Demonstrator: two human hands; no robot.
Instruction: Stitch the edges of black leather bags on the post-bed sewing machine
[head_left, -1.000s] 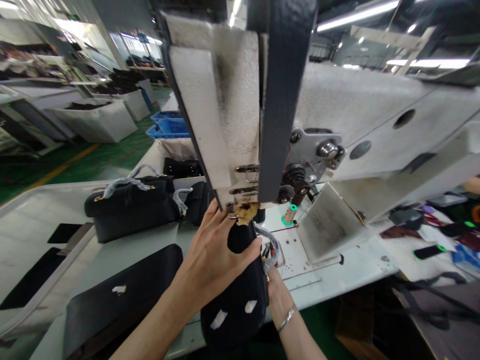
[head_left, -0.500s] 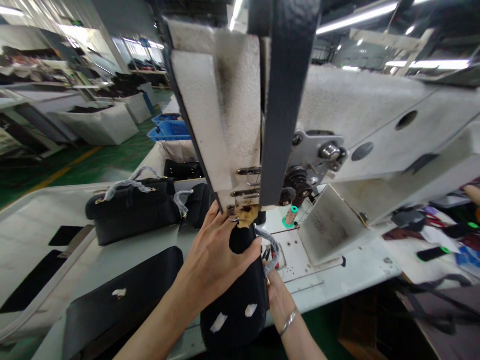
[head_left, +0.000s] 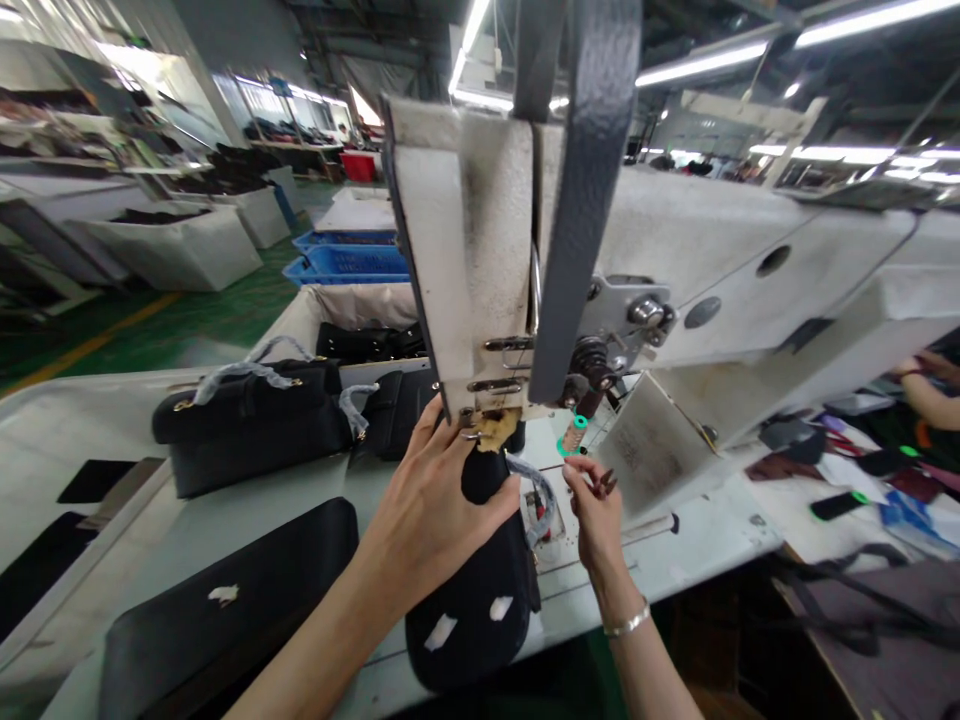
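Note:
A black bag (head_left: 469,640) with two white patches lies under the head of a white sewing machine (head_left: 480,240). My left hand (head_left: 439,500) grips its upper part, thumb on one side and fingers on the other, near the needle area. A wrapped handle (head_left: 541,500) curves out on the bag's right side. My right hand (head_left: 596,500), with a silver bracelet at the wrist, is raised off the bag, beside a thread spool (head_left: 574,436) with green ends. Its fingers are curled around a small dark tool, mostly hidden.
Black bags (head_left: 251,420) with wrapped handles stand at the left, and another black bag (head_left: 232,610) lies nearer. Blue crates (head_left: 352,262) are behind. At the right, a person's arm (head_left: 930,395) reaches over a cluttered table (head_left: 795,505).
My right hand has left the bag's right side and moved up and right, near the spool. My left hand keeps its hold. The view has shifted slightly.

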